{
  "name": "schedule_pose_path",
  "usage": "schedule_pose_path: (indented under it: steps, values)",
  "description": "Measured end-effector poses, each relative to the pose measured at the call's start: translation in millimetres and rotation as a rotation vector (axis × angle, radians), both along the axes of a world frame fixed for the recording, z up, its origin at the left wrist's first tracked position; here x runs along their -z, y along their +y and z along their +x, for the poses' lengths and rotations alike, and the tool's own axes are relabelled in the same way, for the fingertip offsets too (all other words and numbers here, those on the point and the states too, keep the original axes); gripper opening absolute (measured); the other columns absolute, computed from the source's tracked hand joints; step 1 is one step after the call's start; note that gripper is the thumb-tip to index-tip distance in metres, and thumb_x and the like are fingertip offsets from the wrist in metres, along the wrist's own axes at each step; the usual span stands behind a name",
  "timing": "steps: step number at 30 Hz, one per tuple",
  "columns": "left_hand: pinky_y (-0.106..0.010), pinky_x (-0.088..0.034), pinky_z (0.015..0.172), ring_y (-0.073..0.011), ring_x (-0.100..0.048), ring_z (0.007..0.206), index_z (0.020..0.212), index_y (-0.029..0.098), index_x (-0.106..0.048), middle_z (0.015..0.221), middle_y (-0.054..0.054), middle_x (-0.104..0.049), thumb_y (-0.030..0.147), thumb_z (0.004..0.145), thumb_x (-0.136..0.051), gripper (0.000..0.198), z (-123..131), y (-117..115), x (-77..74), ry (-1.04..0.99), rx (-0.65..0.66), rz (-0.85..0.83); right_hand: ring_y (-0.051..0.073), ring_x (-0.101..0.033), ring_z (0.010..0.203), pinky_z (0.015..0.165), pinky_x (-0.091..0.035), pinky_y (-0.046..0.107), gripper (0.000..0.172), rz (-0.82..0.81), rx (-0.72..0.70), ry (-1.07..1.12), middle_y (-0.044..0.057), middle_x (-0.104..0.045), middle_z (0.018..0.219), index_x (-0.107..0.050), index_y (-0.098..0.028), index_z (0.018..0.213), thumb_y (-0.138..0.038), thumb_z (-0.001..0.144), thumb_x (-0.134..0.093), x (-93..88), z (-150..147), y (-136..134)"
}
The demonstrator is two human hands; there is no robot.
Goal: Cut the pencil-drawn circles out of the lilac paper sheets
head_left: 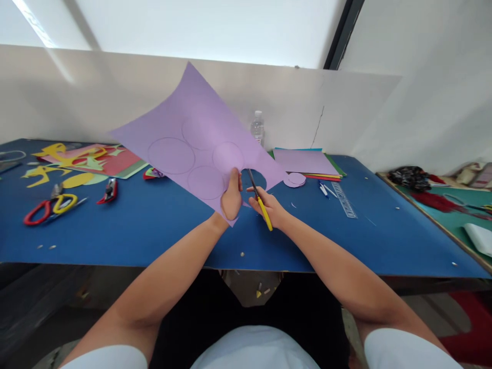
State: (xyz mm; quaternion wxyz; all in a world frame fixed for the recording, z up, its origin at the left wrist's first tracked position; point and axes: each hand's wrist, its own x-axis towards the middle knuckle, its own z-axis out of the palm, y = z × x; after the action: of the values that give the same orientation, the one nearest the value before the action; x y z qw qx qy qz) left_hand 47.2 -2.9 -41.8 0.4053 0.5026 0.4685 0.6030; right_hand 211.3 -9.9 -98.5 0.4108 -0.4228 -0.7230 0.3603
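Note:
A large purple paper sheet [169, 120] with several drawn circles is held up in front of me, above the blue table. My left hand [232, 197] grips it near its lower edge, the thumb on the face of the sheet and the wrist seen through a cut-out. My right hand [267, 205] is closed on yellow-handled scissors [263, 211], whose dark blades point up and left at the edge of a round opening in the sheet. Cut purple paper circles [294, 180] lie on the table just right of the sheet.
To the left lie red-and-yellow scissors [40, 211], a red cutter [110, 190] and yellow paper scraps [57, 158]. Behind stand a water bottle [258, 125] and a stack of coloured paper [305, 161]. Pens [323, 189] and a clear ruler [344, 200] lie right, beside a green table [434, 205].

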Motion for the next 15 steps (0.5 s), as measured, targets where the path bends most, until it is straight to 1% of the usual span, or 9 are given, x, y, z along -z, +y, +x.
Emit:
schedule_pose_path:
  steps: [3, 7, 10, 12, 14, 15]
  values:
    - [-0.038, -0.055, 0.083, -0.0197, -0.052, 0.066, 0.064, 0.028, -0.052, 0.067, 0.002, -0.049, 0.049, 0.12, -0.056, 0.059, -0.8, 0.7, -2.7, -0.015, -0.008, -0.032, 0.018, -0.054, 0.069, 0.073, -0.048, 0.034, 0.055, -0.001, -0.001, -0.023, -0.004, -0.058, 0.077, -0.067, -0.02, 0.14, -0.061, 0.105, -0.068, -2.5, -0.8, -0.5]
    - [-0.037, -0.054, 0.086, -0.0201, -0.056, 0.069, 0.07, 0.027, -0.058, 0.069, 0.001, -0.051, 0.045, 0.122, -0.049, 0.057, -2.1, 3.8, -2.5, -0.051, 0.0, -0.028, 0.018, -0.055, 0.071, 0.073, -0.046, 0.034, 0.052, 0.007, -0.003, -0.037, -0.004, -0.058, 0.077, -0.067, -0.022, 0.135, -0.064, 0.105, -0.067, -5.8, -1.0, -2.2]
    - [-0.036, -0.056, 0.093, -0.0201, -0.057, 0.072, 0.073, 0.027, -0.058, 0.073, 0.001, -0.051, 0.053, 0.123, -0.044, 0.057, -5.1, 6.4, -2.9, -0.085, -0.01, 0.009, 0.018, -0.053, 0.069, 0.071, -0.044, 0.033, 0.05, 0.002, -0.007, -0.041, -0.005, -0.057, 0.074, -0.066, -0.023, 0.134, -0.064, 0.106, -0.067, -7.1, -0.1, -3.5]
    - [-0.037, -0.057, 0.099, -0.02, -0.059, 0.073, 0.073, 0.027, -0.056, 0.072, 0.001, -0.049, 0.058, 0.122, -0.043, 0.059, -6.3, 6.1, -2.9, -0.062, -0.017, 0.007, 0.018, -0.053, 0.069, 0.071, -0.044, 0.033, 0.05, -0.002, -0.012, -0.038, -0.006, -0.057, 0.074, -0.066, -0.023, 0.133, -0.064, 0.105, -0.067, -7.2, 0.6, -4.0]
    - [-0.042, -0.059, 0.107, -0.0211, -0.065, 0.077, 0.073, 0.027, -0.056, 0.072, 0.0, -0.051, 0.058, 0.121, -0.047, 0.057, -5.8, 4.0, -1.2, -0.019, -0.013, -0.001, 0.018, -0.053, 0.069, 0.072, -0.045, 0.033, 0.051, -0.003, -0.014, -0.028, -0.005, -0.058, 0.075, -0.066, -0.023, 0.134, -0.065, 0.105, -0.068, -6.4, 1.1, -4.0]
    - [-0.045, -0.06, 0.111, -0.0225, -0.069, 0.082, 0.073, 0.027, -0.057, 0.073, -0.001, -0.055, 0.057, 0.12, -0.05, 0.056, -4.8, 2.5, 0.5, 0.004, -0.008, -0.002, 0.018, -0.053, 0.07, 0.072, -0.045, 0.033, 0.052, -0.002, -0.014, -0.02, -0.005, -0.058, 0.076, -0.066, -0.023, 0.134, -0.066, 0.105, -0.067, -5.8, 1.2, -3.8]
